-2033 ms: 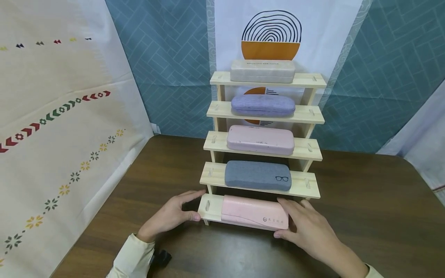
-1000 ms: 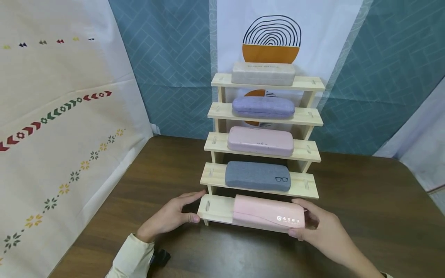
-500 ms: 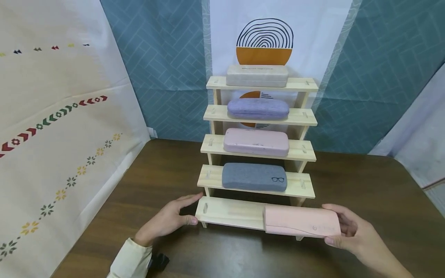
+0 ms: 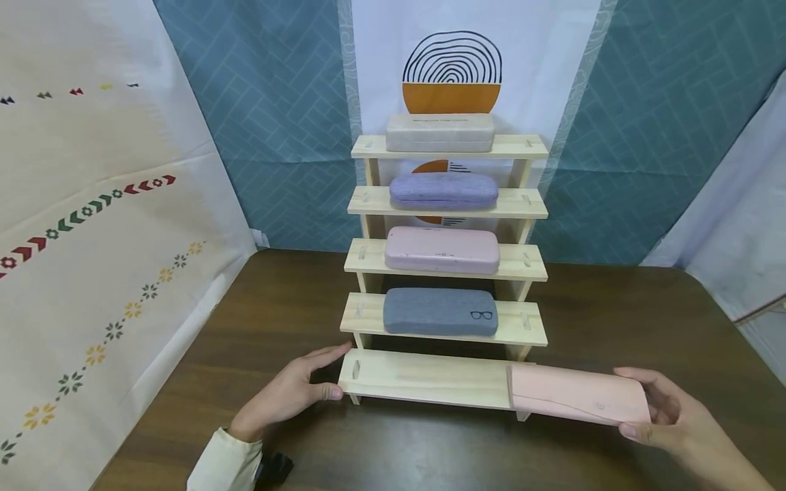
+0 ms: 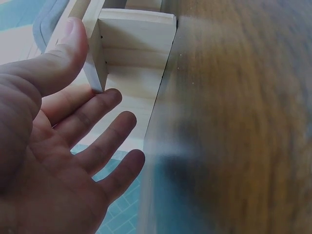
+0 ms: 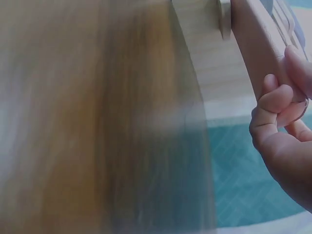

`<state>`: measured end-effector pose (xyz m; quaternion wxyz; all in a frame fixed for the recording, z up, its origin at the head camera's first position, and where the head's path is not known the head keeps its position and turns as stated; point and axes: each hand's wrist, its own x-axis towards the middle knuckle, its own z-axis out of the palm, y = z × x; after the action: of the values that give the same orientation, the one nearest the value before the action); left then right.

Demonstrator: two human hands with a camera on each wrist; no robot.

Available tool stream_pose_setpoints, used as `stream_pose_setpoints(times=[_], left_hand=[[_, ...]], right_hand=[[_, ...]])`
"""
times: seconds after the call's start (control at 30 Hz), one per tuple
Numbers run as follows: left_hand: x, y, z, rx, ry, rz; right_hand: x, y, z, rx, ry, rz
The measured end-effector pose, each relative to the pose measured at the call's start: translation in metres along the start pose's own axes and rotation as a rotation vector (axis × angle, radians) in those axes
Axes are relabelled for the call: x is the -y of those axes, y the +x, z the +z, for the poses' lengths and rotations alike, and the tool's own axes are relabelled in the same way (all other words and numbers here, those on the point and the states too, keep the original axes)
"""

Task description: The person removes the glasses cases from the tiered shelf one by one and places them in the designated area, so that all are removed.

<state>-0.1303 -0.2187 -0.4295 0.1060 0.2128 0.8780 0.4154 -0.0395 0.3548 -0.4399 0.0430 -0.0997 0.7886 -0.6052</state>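
Case, pink and oblong, has travelled rightward with the right hand since the earlier frames, when it lay along the lowest board; now most of it juts past that board's end, only the part farthest from the right hand overlapping it. The left hand has stayed at the board's other end.

The right hand grips the near end of the case, thumb in front, fingers behind. The left hand is relaxed, thumb and forefinger parted beside the board.

The left wrist view alone shows its lower fingers fanned apart, with a wooden support beyond them; the right wrist view reveals curled fingers against the case.
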Motion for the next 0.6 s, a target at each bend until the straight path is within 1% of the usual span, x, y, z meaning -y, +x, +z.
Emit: stream_pose_setpoints(times=[0.23, 0.33, 0.5, 0.57, 0.6], left_hand=[[0.001, -0.001, 0.001, 0.007, -0.017, -0.010], [0.001, 0.000, 0.002, 0.011, -0.017, -0.009], [0.001, 0.001, 0.001, 0.007, -0.011, 0.001], [0.001, 0.001, 0.000, 0.006, -0.007, 0.005], [0.001, 0.001, 0.000, 0.006, -0.005, 0.007]], right_hand=[[-0.009, -0.008, -0.020, -0.015, -0.002, 0.004], [-0.010, -0.011, -0.027, -0.016, -0.059, 0.011], [-0.013, -0.015, -0.037, -0.019, -0.219, 0.000], [-0.015, -0.017, -0.041, -0.014, -0.250, -0.002], [-0.016, -0.018, -0.043, -0.009, -0.245, 0.003]])
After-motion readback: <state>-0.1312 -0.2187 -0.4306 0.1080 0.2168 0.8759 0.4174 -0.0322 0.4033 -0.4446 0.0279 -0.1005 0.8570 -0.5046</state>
